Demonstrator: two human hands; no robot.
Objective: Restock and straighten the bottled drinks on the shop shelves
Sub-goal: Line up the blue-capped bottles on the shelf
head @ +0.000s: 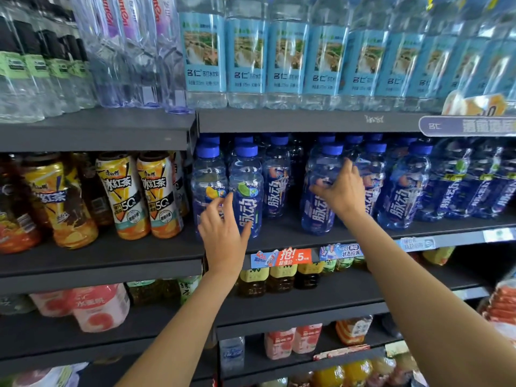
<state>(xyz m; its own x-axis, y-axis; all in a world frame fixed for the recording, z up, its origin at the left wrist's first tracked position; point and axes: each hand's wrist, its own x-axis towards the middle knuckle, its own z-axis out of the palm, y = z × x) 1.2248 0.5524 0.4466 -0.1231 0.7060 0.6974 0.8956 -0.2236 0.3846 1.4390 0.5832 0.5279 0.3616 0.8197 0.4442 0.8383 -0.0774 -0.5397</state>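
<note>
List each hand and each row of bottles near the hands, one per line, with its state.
left hand: fingers loosely spread, reaching at the lime-label bottle, not gripping.
right hand: fingers curled on the front blue bottle.
lime-label bottle: upright, capped.
front blue bottle: upright, capped, held.
iced tea bottles: leaning, uneven.
soda water bottles: upright, in a straight row.

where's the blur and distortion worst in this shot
Head view: wide-angle bend bows the upper shelf edge and leans the pale-blue water bottles at right; corners smear, worst on the green-label bottles top left; both hands, left hand and right hand, look slightly soft; lighting even, little glare.
</note>
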